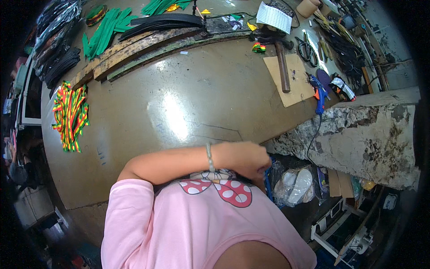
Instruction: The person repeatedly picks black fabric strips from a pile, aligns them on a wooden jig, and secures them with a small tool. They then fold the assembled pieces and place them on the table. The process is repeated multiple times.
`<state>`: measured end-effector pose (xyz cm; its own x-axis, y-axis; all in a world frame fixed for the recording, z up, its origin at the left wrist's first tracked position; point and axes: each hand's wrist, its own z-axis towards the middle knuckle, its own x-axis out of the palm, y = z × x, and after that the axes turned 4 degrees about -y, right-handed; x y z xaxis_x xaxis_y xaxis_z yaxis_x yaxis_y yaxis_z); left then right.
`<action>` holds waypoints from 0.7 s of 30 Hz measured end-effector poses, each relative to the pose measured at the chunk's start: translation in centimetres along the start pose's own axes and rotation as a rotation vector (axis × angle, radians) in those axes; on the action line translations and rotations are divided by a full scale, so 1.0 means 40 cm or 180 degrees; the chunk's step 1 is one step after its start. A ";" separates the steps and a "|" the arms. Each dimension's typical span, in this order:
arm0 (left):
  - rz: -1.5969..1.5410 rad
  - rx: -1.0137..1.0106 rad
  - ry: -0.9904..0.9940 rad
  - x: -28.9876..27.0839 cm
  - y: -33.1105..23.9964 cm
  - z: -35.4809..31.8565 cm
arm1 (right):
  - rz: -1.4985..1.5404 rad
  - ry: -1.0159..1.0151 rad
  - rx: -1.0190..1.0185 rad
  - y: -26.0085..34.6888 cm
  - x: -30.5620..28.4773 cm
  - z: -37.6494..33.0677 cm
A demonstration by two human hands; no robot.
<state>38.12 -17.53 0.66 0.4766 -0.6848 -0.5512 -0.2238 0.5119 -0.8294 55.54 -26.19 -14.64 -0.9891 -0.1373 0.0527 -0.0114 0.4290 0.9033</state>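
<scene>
My left arm, with a pale bracelet (209, 157) at the wrist, is bent across the front of my body. Its hand, my left hand (245, 159), is over at the right by the table's near edge. The fingers are curled in and turned away, so whatever they may hold is hidden. Right beside the knuckles, below table level, are a blue-edged container (268, 181) and a clear plastic bag (293, 186) with pale, sole-like pieces in it. My right hand does not show.
On the brown table (134, 112) lie striped red-yellow-green strips (70, 116), green strips (107, 33) and black strips (161, 21) beside wooden beams (143, 51). A hammer (283, 67) rests on cardboard (295, 85), near scissors (307, 50) and a blue glue gun (319, 94). A rough wall ledge (358, 139) borders the right.
</scene>
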 end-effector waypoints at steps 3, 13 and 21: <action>0.0256 -0.0005 0.0095 0.091 0.011 -0.014 | 0.0214 -0.0236 0.0119 0.013 -0.011 -0.020; -0.0891 -0.0338 -0.1020 0.065 -0.020 0.023 | 0.0726 -0.2344 -0.0260 0.231 0.031 -0.052; -0.1930 -0.1162 -0.1648 -0.294 0.117 0.026 | -0.0943 -0.1396 -0.1208 0.373 -0.061 0.029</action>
<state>32.35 -6.54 3.36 0.9078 -0.4183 0.0309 -0.0227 -0.1226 -0.9922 57.62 -18.42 -1.77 -0.9210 0.2103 -0.3280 -0.3199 0.0727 0.9447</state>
